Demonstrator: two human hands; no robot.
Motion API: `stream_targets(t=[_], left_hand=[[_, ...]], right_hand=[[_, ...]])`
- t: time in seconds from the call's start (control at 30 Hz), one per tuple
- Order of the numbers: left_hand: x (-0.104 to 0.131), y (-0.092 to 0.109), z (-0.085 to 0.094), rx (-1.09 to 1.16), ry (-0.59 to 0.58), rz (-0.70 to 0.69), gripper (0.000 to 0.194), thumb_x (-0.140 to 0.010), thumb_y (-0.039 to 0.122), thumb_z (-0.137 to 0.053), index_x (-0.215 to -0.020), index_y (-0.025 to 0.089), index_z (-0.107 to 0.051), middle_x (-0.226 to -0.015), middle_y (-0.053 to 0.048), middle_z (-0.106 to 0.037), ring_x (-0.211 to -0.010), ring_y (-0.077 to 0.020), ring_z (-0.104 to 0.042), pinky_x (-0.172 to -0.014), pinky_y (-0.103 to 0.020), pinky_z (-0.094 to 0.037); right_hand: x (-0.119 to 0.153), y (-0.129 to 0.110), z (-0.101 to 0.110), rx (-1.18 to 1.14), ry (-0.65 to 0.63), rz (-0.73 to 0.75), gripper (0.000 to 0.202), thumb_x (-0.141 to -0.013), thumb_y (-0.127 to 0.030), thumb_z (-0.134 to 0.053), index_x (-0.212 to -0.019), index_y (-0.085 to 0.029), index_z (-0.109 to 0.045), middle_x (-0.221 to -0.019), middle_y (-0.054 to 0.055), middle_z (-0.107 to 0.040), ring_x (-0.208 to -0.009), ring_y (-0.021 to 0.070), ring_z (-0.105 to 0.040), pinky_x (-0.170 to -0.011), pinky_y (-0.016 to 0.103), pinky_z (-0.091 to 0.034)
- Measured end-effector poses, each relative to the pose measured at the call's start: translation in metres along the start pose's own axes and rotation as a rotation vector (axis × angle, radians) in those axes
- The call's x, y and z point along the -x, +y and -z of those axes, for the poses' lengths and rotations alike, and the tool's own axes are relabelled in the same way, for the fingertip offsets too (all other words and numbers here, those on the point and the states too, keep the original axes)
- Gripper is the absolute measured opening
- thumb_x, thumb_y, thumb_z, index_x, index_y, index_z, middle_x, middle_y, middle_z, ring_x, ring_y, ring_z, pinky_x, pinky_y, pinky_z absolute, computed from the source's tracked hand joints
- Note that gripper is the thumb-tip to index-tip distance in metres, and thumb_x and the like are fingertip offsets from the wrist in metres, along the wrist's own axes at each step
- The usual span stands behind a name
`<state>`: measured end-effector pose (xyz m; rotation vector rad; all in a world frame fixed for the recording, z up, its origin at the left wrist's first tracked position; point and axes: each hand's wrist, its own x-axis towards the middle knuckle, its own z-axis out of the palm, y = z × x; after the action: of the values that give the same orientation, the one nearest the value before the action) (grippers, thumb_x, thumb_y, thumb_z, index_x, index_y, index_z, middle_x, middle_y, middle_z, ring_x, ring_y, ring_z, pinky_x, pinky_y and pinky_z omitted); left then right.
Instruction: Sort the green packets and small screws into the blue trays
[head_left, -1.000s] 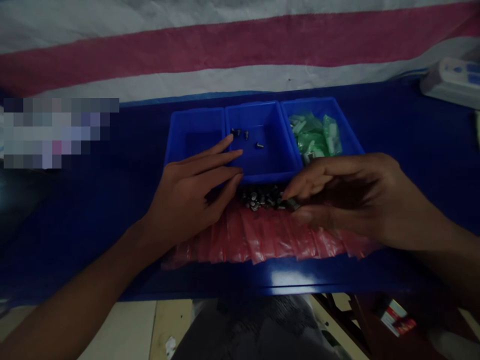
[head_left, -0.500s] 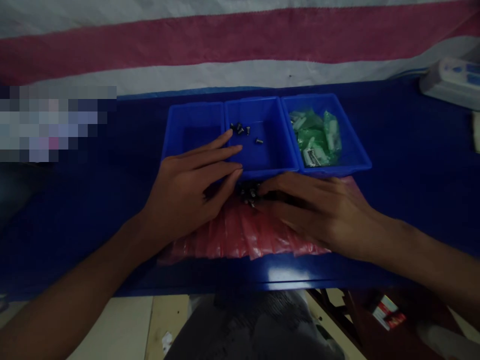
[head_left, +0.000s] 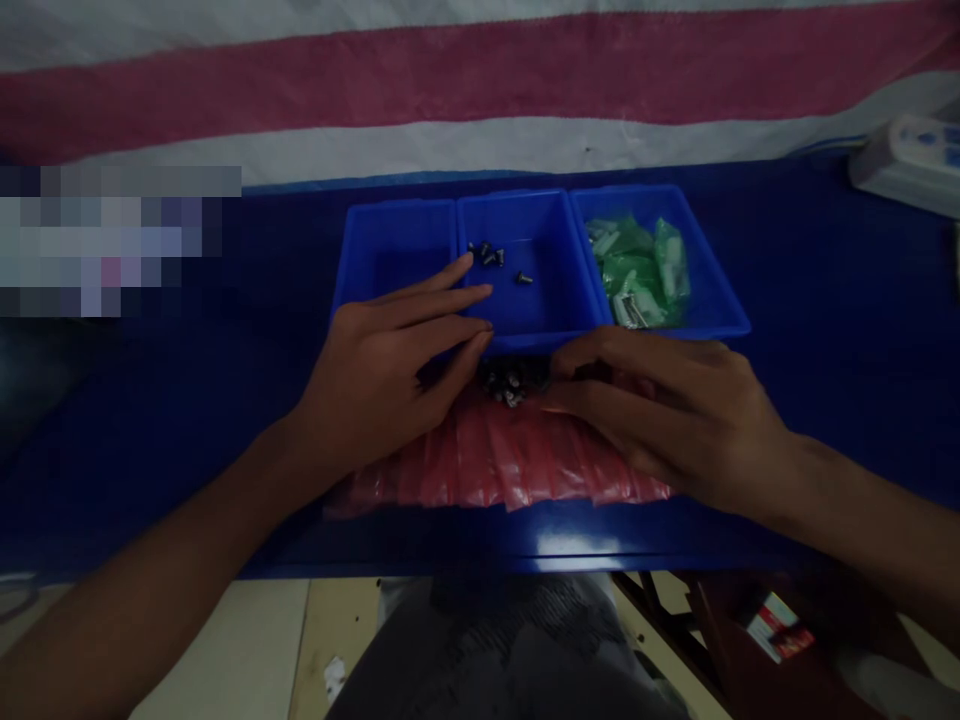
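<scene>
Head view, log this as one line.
left hand: at middle blue plastic bin; right hand: at dark metal screws, grip unclear; red plastic bags: beside screws; green plastic bags: right blue bin

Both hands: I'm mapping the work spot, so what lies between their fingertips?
In the head view, a heap of small dark screws lies between the left hand and the right hand, by the near wall of the middle blue bin.

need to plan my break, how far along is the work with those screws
Perhaps done: a few screws in the middle bin, green bags in the right bin. In hand: the right hand is at the pile of screws in front; its grip is hidden. Probably left: that pile, outside the bins by the red bags. No total can be told.
</scene>
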<state>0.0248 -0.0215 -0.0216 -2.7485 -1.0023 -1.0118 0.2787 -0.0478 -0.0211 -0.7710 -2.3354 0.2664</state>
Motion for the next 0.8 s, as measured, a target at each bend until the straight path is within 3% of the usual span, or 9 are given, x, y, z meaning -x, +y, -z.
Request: stream_targets(t=[0.17,0.37,0.53,0.67,0.8], left_hand=[[0.0,0.001,0.001,0.003,-0.02,0.004,0.014,-0.103,0.015,-0.067,-0.102,0.023,-0.078,-0.125,-0.005,-0.08,-0.127,-0.0244,-0.072,-0.107,-0.037,-0.066],[0.0,0.001,0.001,0.018,-0.022,0.028,0.017,-0.103,0.017,-0.066,-0.102,0.027,-0.079,-0.126,-0.002,-0.08,-0.128,-0.0254,-0.072,-0.107,-0.039,-0.067],[0.0,0.0,0.001,-0.007,-0.026,0.011,0.016,-0.103,0.016,-0.066,-0.102,0.026,-0.078,-0.126,-0.003,-0.08,-0.127,-0.0257,-0.073,-0.106,-0.04,-0.068],[-0.001,-0.001,0.001,-0.005,-0.016,-0.012,0.013,-0.103,0.016,-0.067,-0.101,0.023,-0.077,-0.124,-0.006,-0.081,-0.127,-0.0246,-0.073,-0.105,-0.037,-0.068],[0.0,-0.001,0.002,-0.011,-0.008,-0.019,0.014,-0.104,0.015,-0.066,-0.101,0.024,-0.077,-0.124,-0.004,-0.08,-0.128,-0.0231,-0.072,-0.106,-0.038,-0.068]], right_hand=[[0.001,-0.005,0.003,-0.127,0.002,-0.167,0.009,-0.101,-0.014,-0.067,-0.1,-0.023,-0.071,-0.08,-0.003,-0.073,-0.068,0.0139,-0.07,-0.06,0.024,-0.057],[0.002,-0.007,0.005,-0.145,0.045,-0.062,0.013,-0.101,-0.009,-0.068,-0.107,-0.02,-0.072,-0.102,0.002,-0.079,-0.09,0.014,-0.076,-0.082,0.024,-0.063],[0.0,-0.01,0.011,-0.129,0.084,-0.146,0.01,-0.094,-0.019,-0.08,-0.104,-0.023,-0.078,-0.111,0.003,-0.081,-0.101,0.015,-0.078,-0.094,0.026,-0.064],[-0.006,-0.006,0.014,-0.527,0.068,-0.303,0.011,-0.091,-0.027,-0.086,-0.095,-0.022,-0.077,-0.084,-0.001,-0.079,-0.072,0.0121,-0.075,-0.067,0.02,-0.062],[-0.012,-0.003,0.014,-0.791,-0.11,-0.545,0.031,-0.085,-0.039,-0.09,-0.07,-0.018,-0.073,-0.057,-0.003,-0.068,-0.046,0.0078,-0.06,-0.042,0.015,-0.048]])
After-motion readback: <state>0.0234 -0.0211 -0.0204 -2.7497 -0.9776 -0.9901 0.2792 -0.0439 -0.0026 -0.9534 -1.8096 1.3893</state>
